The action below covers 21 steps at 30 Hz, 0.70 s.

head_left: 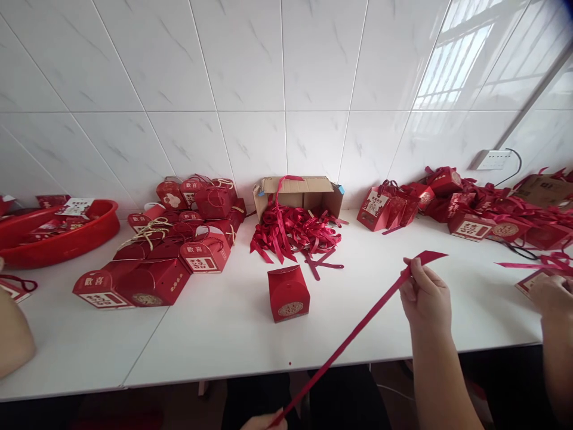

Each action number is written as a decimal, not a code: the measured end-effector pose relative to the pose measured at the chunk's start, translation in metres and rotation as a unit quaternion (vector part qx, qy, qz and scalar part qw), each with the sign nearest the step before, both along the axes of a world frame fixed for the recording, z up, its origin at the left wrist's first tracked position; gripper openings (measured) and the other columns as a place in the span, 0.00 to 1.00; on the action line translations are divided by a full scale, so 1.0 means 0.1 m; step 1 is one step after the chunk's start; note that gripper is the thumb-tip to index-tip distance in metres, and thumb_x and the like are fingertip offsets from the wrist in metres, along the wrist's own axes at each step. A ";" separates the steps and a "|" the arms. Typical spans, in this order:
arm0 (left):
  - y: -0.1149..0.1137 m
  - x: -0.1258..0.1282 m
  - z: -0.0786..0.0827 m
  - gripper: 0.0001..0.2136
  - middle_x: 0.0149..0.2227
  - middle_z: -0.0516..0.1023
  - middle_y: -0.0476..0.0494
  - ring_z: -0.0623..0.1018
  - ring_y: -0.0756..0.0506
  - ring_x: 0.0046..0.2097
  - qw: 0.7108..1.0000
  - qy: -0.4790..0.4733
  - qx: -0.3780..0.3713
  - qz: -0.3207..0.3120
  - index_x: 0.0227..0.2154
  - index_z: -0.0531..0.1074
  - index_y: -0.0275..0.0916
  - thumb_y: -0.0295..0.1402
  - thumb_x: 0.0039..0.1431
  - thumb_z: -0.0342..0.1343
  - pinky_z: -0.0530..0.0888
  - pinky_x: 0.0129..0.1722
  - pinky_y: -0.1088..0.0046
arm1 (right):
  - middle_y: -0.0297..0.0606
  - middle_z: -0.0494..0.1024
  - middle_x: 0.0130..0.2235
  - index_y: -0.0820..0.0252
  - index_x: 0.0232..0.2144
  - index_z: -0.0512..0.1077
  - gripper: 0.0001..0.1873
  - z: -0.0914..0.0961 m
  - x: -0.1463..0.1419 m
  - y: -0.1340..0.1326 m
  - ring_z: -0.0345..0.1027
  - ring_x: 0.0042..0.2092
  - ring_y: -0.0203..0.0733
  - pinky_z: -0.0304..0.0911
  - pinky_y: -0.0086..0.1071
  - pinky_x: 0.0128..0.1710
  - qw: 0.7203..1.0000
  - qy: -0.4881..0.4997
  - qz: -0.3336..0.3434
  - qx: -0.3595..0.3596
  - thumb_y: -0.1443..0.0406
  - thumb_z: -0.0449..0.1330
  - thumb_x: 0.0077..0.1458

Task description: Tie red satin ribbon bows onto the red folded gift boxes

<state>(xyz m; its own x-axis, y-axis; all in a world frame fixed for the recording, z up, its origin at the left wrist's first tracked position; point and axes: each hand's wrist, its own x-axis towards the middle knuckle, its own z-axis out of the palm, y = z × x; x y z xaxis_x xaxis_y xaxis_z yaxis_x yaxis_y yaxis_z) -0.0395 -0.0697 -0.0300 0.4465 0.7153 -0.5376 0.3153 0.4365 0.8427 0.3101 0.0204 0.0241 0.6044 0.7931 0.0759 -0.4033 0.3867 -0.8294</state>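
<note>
A long red ribbon (347, 341) runs taut and slanting between my two hands, in front of the table edge and up over the tabletop. My right hand (425, 292) pinches its upper end, with a pointed tip sticking out past the fingers. At the bottom edge of the view my left hand (264, 421) grips the lower end, and most of that hand is cut off. A red gift box (289, 294) with a round gold emblem stands upright on the white table (215, 334), left of the ribbon and touched by neither hand.
A heap of red ribbons (298, 230) spills from a cardboard box (304, 186) by the wall. Red boxes (154, 275) are grouped on the left, near a red basin (58, 242). More finished-looking boxes (470, 227) stand right. A co-worker's hands (553, 294) handle a box there; another person's arm (15, 334) shows left.
</note>
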 end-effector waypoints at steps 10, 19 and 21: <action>0.26 -0.19 0.16 0.10 0.44 0.75 0.45 0.74 0.36 0.49 0.889 0.129 0.044 0.437 0.43 0.71 0.41 0.36 0.60 0.54 0.76 0.39 0.60 | 0.26 0.60 0.14 0.62 0.15 0.68 0.18 0.17 -0.04 0.11 0.46 0.17 0.25 0.46 0.28 0.17 0.990 -0.082 -0.110 0.036 0.60 0.70 0.44; 0.31 -0.24 0.19 0.14 0.41 0.73 0.46 0.76 0.39 0.47 0.781 0.163 0.017 0.603 0.38 0.74 0.36 0.39 0.63 0.47 0.76 0.35 0.68 | 0.31 0.65 0.19 0.61 0.22 0.73 0.17 0.01 -0.03 0.50 0.55 0.22 0.34 0.51 0.30 0.21 0.950 -0.232 -0.208 -0.011 0.52 0.67 0.42; 0.30 -0.25 0.20 0.11 0.43 0.74 0.45 0.75 0.39 0.47 0.831 0.129 0.034 0.539 0.41 0.73 0.37 0.37 0.62 0.51 0.76 0.37 0.66 | 0.33 0.66 0.19 0.62 0.24 0.74 0.21 -0.06 -0.05 0.64 0.57 0.23 0.36 0.53 0.31 0.24 0.931 -0.300 -0.196 -0.065 0.48 0.63 0.45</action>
<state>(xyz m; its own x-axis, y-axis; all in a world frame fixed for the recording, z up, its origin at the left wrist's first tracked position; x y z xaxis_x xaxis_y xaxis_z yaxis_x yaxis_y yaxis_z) -0.0647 -0.0396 -0.0101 -0.5983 0.6579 -0.4573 -0.0547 0.5359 0.8425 0.3047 0.0846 0.0181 0.7293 0.5462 0.4120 0.2997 0.2864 -0.9100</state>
